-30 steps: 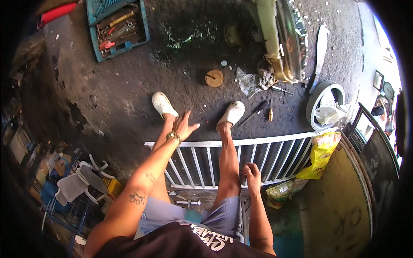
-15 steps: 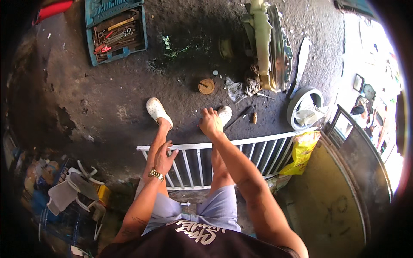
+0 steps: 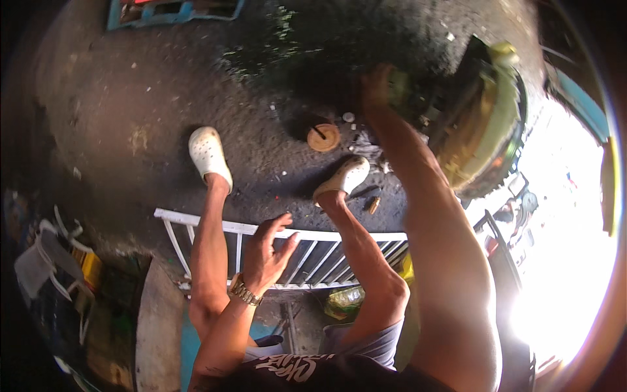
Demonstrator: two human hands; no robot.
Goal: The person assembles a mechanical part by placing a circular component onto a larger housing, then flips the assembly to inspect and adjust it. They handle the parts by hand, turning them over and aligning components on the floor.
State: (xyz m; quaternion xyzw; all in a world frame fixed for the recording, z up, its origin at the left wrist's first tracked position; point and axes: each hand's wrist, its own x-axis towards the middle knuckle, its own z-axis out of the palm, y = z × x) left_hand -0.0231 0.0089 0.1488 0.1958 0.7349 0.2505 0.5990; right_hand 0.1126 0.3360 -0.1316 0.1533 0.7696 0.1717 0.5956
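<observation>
My left hand (image 3: pixel 264 255), a metal-banded watch on its wrist, hovers by the white barred metal rack (image 3: pixel 245 228) with thumb and fingers apart and nothing in them. Far forward on the right, my right hand (image 3: pixel 377 88) is blurred and in shadow. It is beside a dull green rounded thing (image 3: pixel 398 85); whether it touches or grips this cannot be made out. Right of that arm lies a large curved part (image 3: pixel 480 140), pale yellow-green with a ragged edge. A round tan disc-like thing (image 3: pixel 324 138) with a dark stick across it sits on the dark ground.
At the far left stands a blue toolbox (image 3: pixel 140 18), cut off by the upper edge. A crumpled grey rag (image 3: pixel 371 147) and a short brown-handled tool (image 3: pixel 374 205) lie near my right shoe (image 3: pixel 353 173). A light plastic chair (image 3: pixel 42 261) is at the left.
My right hand has moved from above my right shoe forward to the green thing. My left hand has shifted slightly right. The view has turned, and the toolbox is now mostly out of it.
</observation>
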